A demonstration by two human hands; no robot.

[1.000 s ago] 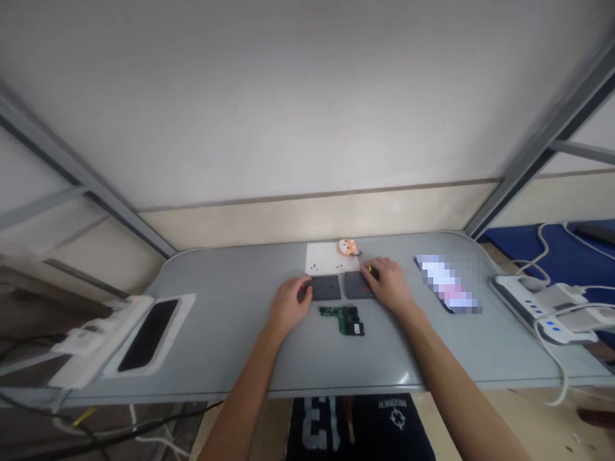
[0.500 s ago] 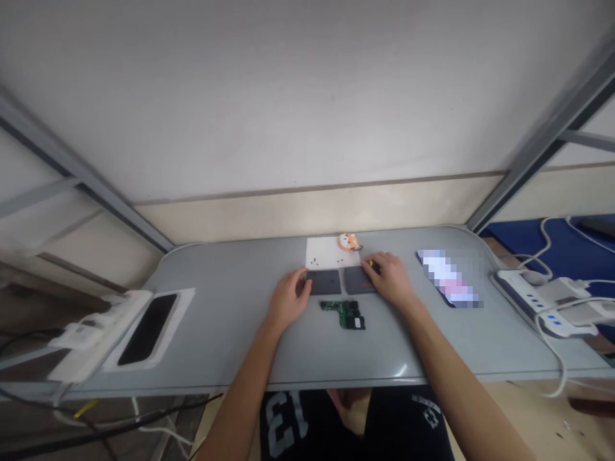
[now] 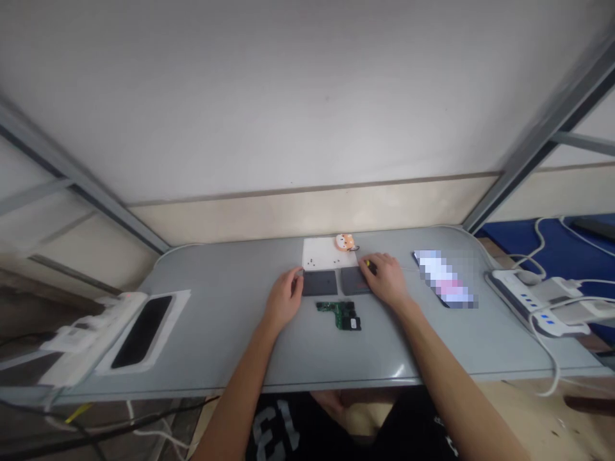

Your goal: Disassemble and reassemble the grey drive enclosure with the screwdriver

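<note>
Two flat dark grey casing halves (image 3: pixel 320 283) lie side by side in the middle of the table. My left hand (image 3: pixel 284 299) rests at the outer edge of the left one, thumb and index finger apart, near its corner. Over the outer end of the right casing half (image 3: pixel 353 281), my right hand (image 3: pixel 390 280) is closed around a small black-and-yellow tool (image 3: pixel 371 266), mostly hidden by the fingers. Nearer to me lies a green circuit board (image 3: pixel 340 314) with black parts. Several tiny dark screws sit on a white sheet (image 3: pixel 327 248) behind the casing halves.
An orange-and-white animal-faced trinket (image 3: pixel 344 242) sits on the sheet's back right corner. To the right are a phone with a blurred screen (image 3: pixel 442 278) and a power strip (image 3: pixel 533 301). A black phone (image 3: pixel 144 330) and another white power strip (image 3: pixel 103 336) are left.
My left hand has drawn back slightly from the left casing half, its thumb now at the edge. The right hand keeps the tool. The whole view has shifted a little.
</note>
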